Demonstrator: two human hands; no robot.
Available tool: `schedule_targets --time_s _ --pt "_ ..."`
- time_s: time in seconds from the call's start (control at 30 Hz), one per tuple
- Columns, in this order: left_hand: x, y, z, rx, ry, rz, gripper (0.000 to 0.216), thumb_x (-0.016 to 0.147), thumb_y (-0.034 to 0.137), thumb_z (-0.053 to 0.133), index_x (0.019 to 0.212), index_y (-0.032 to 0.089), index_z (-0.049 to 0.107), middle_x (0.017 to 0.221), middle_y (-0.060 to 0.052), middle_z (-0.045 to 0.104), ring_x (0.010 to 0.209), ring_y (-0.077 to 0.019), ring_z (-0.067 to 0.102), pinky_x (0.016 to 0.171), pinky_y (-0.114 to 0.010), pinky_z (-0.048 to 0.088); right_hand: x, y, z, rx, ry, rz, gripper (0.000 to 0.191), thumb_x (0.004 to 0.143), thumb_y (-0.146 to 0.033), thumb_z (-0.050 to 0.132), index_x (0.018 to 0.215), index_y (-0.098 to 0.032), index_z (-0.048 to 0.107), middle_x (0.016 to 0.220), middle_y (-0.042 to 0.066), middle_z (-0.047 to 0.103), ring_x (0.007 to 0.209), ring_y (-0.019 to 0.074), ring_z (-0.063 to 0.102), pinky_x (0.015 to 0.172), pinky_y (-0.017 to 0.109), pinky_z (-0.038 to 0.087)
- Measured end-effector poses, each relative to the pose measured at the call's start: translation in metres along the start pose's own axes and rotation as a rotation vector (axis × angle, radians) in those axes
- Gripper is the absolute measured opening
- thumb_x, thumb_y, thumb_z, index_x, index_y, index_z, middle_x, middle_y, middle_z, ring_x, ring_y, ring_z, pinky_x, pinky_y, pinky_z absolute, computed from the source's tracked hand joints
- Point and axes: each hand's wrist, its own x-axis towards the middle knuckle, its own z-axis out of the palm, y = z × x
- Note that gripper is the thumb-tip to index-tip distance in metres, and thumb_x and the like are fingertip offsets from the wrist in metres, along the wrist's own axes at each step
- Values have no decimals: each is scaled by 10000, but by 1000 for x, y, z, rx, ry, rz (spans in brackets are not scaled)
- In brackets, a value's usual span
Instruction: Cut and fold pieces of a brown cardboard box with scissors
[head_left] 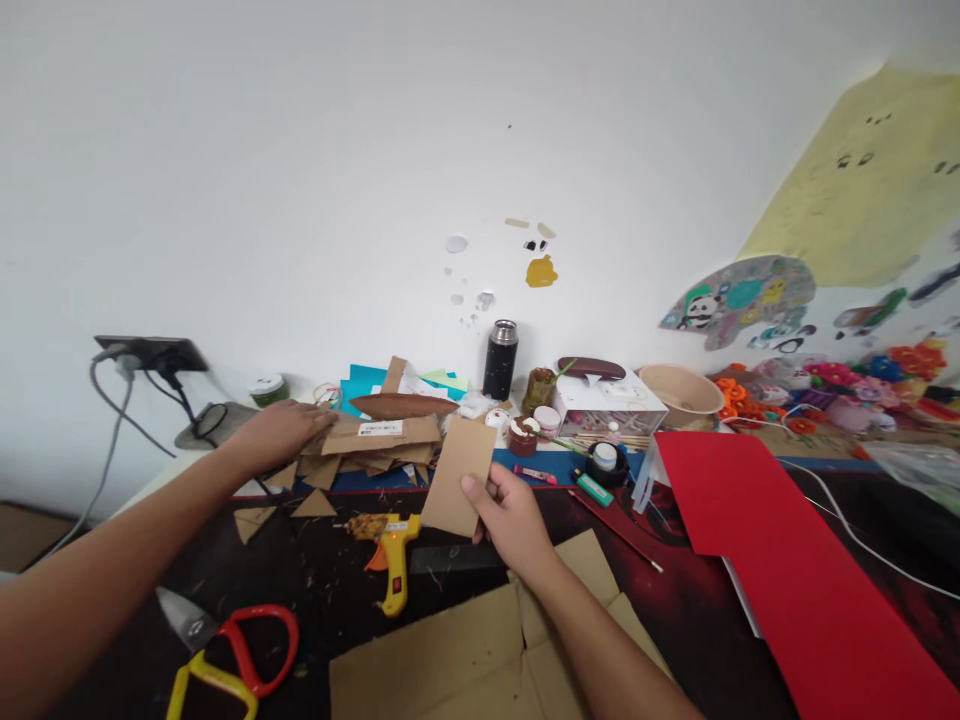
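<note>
My right hand [510, 515] is closed on a small rectangular cardboard piece [457, 475], pinching its lower right corner and holding it upright above the dark table. My left hand [281, 432] reaches to the far left and rests, fingers stretched flat, on a pile of cardboard scraps [375, 445] near the wall. A yellow hot glue gun [396, 570] lies on the table just below the held piece.
Scissors with red and yellow handles [232, 655] lie at the front left. Flat cardboard sheets [450, 660] cover the near table. A red paper sheet [780, 560] lies to the right. A black flask [500, 360], jars, a white box [611, 405], a bowl [679, 395] and colourful craft flowers line the wall.
</note>
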Motion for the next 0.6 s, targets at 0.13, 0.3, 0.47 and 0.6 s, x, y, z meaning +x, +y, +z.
schedule_targets --time_s 0.13,0.3,0.47,0.6 --pt "-13 -14 -20 94 -37 20 313 905 102 488 1079 151 744 1028 -115 848 987 -282 741 928 -383 487 0 1 0 -10 1 -2 500 901 -688 686 952 -193 640 717 -7 636 484 135 601 397 221 452" --pt "-31 -34 -38 210 102 -70 309 889 232 491 1006 145 763 898 -147 837 862 -303 730 824 -391 490 0 1 0 -26 3 3 484 902 -671 690 944 -191 642 702 -13 625 475 134 596 390 220 459" --pt "-44 -25 -39 268 358 -185 392 984 370 453 1009 164 785 861 -142 823 801 -308 722 743 -385 506 1 2 0 -8 1 -1 478 909 -661 680 980 -189 650 716 -12 637 478 131 602 389 214 470" --pt "-43 25 -33 139 724 -65 171 960 289 611 945 225 769 970 -96 847 975 -294 735 945 -425 530 0 -3 0 8 2 16 517 886 -697 692 968 -188 656 684 -31 620 428 105 565 377 199 447"
